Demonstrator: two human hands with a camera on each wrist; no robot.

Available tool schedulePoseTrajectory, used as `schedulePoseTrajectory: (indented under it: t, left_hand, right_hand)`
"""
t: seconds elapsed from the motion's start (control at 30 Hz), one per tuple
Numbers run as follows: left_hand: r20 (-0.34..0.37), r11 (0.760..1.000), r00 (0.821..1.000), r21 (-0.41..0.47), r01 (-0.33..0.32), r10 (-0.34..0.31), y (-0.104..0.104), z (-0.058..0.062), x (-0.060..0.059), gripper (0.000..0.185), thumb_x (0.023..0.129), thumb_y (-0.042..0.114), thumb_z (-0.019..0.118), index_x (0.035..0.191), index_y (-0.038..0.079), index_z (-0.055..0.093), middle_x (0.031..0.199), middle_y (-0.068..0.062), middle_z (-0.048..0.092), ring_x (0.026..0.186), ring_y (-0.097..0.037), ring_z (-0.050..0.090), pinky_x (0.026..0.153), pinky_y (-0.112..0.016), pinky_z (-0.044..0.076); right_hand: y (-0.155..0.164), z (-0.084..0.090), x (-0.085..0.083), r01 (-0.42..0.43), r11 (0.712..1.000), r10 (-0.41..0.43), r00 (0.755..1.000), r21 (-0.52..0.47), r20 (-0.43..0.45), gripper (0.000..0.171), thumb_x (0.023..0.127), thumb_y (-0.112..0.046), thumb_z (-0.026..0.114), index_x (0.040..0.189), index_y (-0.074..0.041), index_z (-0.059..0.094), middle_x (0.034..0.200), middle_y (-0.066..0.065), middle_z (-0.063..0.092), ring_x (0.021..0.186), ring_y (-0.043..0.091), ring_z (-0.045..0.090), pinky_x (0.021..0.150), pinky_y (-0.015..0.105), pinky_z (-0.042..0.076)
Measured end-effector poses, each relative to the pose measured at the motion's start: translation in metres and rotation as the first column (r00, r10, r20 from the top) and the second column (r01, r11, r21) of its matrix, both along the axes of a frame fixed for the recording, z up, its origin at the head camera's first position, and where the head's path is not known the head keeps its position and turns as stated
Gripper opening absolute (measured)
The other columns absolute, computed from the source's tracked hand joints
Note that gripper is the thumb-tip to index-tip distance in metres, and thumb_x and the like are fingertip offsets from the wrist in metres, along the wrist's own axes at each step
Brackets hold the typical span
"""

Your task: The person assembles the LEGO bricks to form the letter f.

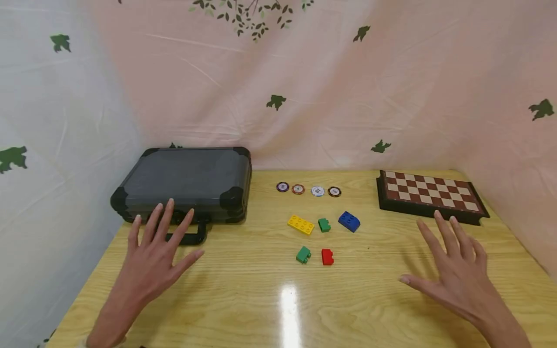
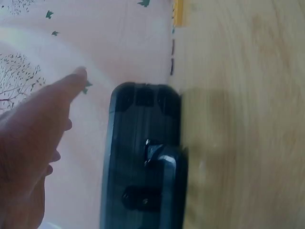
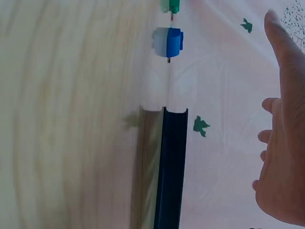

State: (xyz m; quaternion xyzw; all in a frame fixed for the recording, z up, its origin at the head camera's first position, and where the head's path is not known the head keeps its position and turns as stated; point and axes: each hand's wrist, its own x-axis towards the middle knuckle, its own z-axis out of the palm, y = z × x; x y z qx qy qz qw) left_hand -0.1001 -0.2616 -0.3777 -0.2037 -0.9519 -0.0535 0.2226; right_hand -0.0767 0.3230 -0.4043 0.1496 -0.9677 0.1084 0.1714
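Observation:
My left hand point(image 1: 152, 261) hovers with spread fingers in front of a dark grey hard case point(image 1: 191, 171), whose black handle point(image 1: 200, 234) faces me. In the left wrist view the hand stands apart from the case point(image 2: 138, 124). On the right, my other hand point(image 1: 459, 268) is held above the table, fingers spread, near a folded chessboard box point(image 1: 431, 191). Between the hands lie a yellow brick point(image 1: 300, 224), a green brick point(image 1: 324, 225), a blue brick point(image 1: 349, 221), another green brick point(image 1: 303, 254) and a red brick point(image 1: 328, 257). Neither hand holds anything.
Behind the bricks, several poker chips lie in a row, among them a purple chip point(image 1: 283, 187) and a white chip point(image 1: 317, 191). A pale cloth point(image 1: 322, 87) with leaf and bird prints hangs around the wooden table point(image 1: 243, 290) at the back and sides.

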Motion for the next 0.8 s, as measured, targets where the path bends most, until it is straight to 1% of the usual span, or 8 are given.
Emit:
schedulePoseTrajectory:
  t: [0.13,0.23,0.3,0.4,0.5,0.57,0.67,0.8]
  left_hand:
    - [0.04,0.99,0.994,0.093,0.102,-0.106,0.016,-0.007,-0.003,0.075,0.103,0.07,0.039,0.154,0.015,0.049,0.163,-0.018,0.032,0.146,-0.042,0.026,0.107,-0.069,0.017]
    - [0.124,0.963,0.971,0.203,0.175,-0.203,0.035,-0.016,-0.008,0.06,0.103,0.053,0.058,0.146,0.011,0.056,0.153,-0.017,0.044,0.138,-0.042,0.038,0.1,-0.069,0.027]
    - [0.205,0.933,0.941,0.299,0.202,-0.269,0.048,-0.023,-0.013,0.053,0.101,0.041,0.067,0.143,0.01,0.059,0.148,-0.016,0.049,0.134,-0.04,0.044,0.1,-0.067,0.033]
    - [0.313,0.874,0.878,0.442,0.203,-0.362,0.067,-0.033,-0.02,0.048,0.099,0.031,0.072,0.14,0.009,0.06,0.142,-0.013,0.055,0.131,-0.037,0.05,0.101,-0.065,0.04]
    - [0.386,0.826,0.817,0.534,0.181,-0.428,0.084,-0.042,-0.025,0.047,0.099,0.031,0.073,0.138,0.009,0.061,0.141,-0.008,0.056,0.132,-0.033,0.051,0.102,-0.06,0.043]
    - [0.421,0.808,0.785,0.567,0.164,-0.454,0.094,-0.048,-0.029,0.049,0.098,0.035,0.073,0.139,0.01,0.061,0.141,-0.004,0.056,0.132,-0.03,0.051,0.103,-0.058,0.043]
    - [0.45,0.779,0.746,0.61,0.144,-0.49,0.109,-0.054,-0.034,0.05,0.099,0.038,0.072,0.14,0.012,0.06,0.142,-0.002,0.055,0.131,-0.026,0.051,0.104,-0.056,0.043]
    - [0.474,0.754,0.715,0.648,0.111,-0.513,0.126,-0.062,-0.038,0.051,0.099,0.04,0.072,0.142,0.015,0.06,0.14,0.002,0.056,0.128,-0.021,0.052,0.106,-0.054,0.041]
  right_hand:
    - [-0.012,-0.001,-0.001,-0.027,0.996,0.035,0.995,-0.087,0.096,0.108,0.084,-0.055,0.081,0.166,-0.017,0.022,0.163,0.023,0.025,0.147,0.049,0.018,0.099,0.079,0.016]
    - [-0.025,-0.001,-0.004,-0.037,0.986,0.07,0.978,-0.165,0.198,0.086,0.092,-0.047,0.078,0.159,-0.011,0.037,0.149,0.025,0.045,0.135,0.051,0.037,0.097,0.076,0.029]
    - [-0.033,-0.002,-0.007,-0.048,0.975,0.103,0.963,-0.219,0.248,0.071,0.096,-0.042,0.074,0.152,-0.007,0.048,0.142,0.023,0.053,0.128,0.05,0.046,0.095,0.073,0.037]
    - [-0.045,-0.007,-0.012,-0.078,0.953,0.167,0.942,-0.294,0.291,0.054,0.1,-0.038,0.071,0.143,-0.008,0.057,0.136,0.015,0.059,0.125,0.042,0.053,0.094,0.068,0.044]
    - [-0.057,-0.015,-0.016,-0.129,0.922,0.246,0.923,-0.365,0.295,0.043,0.101,-0.031,0.07,0.138,-0.01,0.062,0.133,0.007,0.062,0.121,0.033,0.057,0.094,0.058,0.049]
    - [-0.065,-0.021,-0.019,-0.163,0.9,0.293,0.912,-0.404,0.286,0.037,0.102,-0.027,0.069,0.135,-0.011,0.064,0.131,0.002,0.064,0.119,0.027,0.059,0.093,0.051,0.051]
    - [-0.076,-0.027,-0.023,-0.188,0.875,0.34,0.895,-0.447,0.289,0.034,0.103,-0.026,0.068,0.134,-0.013,0.065,0.128,-0.003,0.064,0.117,0.021,0.06,0.095,0.045,0.052]
    - [-0.09,-0.034,-0.03,-0.189,0.86,0.366,0.875,-0.474,0.317,0.035,0.103,-0.031,0.067,0.134,-0.015,0.064,0.129,-0.006,0.063,0.12,0.02,0.057,0.099,0.049,0.049]
